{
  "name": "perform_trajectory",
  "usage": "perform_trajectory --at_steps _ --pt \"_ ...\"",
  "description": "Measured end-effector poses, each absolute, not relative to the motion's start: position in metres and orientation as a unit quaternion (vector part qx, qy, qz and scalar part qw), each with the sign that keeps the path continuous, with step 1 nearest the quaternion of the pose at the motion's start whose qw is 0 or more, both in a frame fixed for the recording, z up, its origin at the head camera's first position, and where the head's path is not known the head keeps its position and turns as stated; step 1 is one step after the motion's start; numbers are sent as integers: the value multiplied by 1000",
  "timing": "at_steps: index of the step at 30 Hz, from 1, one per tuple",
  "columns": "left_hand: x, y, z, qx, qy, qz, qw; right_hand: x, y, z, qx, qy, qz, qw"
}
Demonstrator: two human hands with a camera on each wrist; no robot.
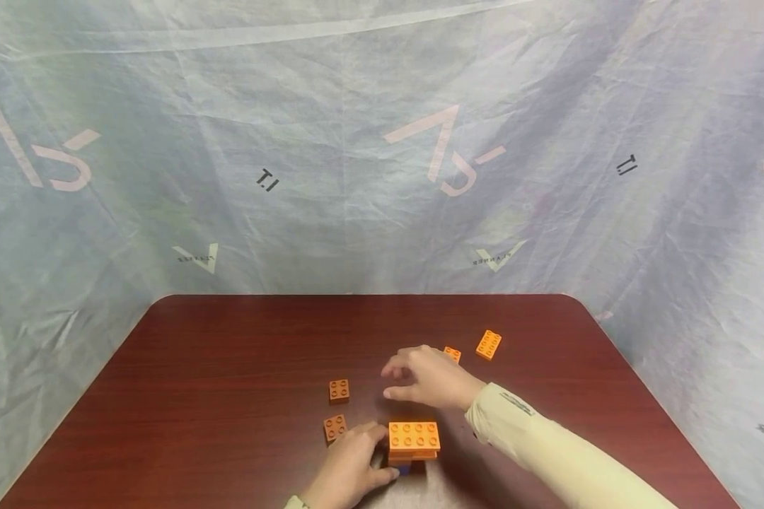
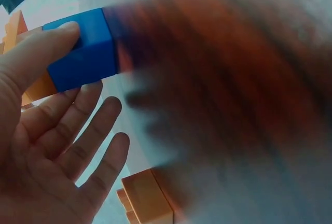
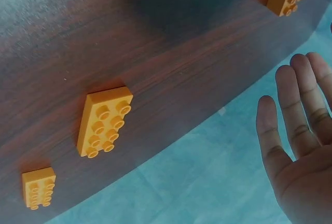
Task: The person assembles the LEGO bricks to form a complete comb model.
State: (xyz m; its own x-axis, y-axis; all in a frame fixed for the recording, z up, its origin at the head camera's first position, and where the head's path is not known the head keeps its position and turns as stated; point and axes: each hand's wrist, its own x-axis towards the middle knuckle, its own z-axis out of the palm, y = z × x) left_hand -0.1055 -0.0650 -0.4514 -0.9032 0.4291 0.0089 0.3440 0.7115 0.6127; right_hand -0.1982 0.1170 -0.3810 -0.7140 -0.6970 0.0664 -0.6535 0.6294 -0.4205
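A small stack of building bricks stands at the table's near side, with an orange eight-stud brick (image 1: 414, 438) on top and a blue brick (image 2: 85, 50) at its base. My left hand (image 1: 351, 463) pinches the blue brick from the left, thumb on one face and fingertips at another; its other fingers stretch out loosely. Beyond the stack, my right hand (image 1: 436, 379) hovers over the table with relaxed fingers and nothing in its grasp. An orange brick (image 1: 453, 353) pokes out from behind that hand, partly hidden in the head view.
Two brownish-orange four-stud bricks, one farther (image 1: 339, 391) and one nearer (image 1: 334, 428), lie left of the stack. Another orange eight-stud brick (image 1: 489, 345) lies at the far right. A printed grey cloth (image 1: 344, 177) hangs behind the dark red table (image 1: 229, 353).
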Motion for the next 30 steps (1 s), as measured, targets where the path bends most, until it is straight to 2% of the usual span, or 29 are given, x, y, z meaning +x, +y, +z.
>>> perform_trajectory --at_steps 14,30 --pt "-105 -64 -449 208 929 299 69 -216 98 -389 -395 903 -162 48" --pt "-106 -65 -450 214 931 289 64 -224 71 -403 -407 903 -107 81"
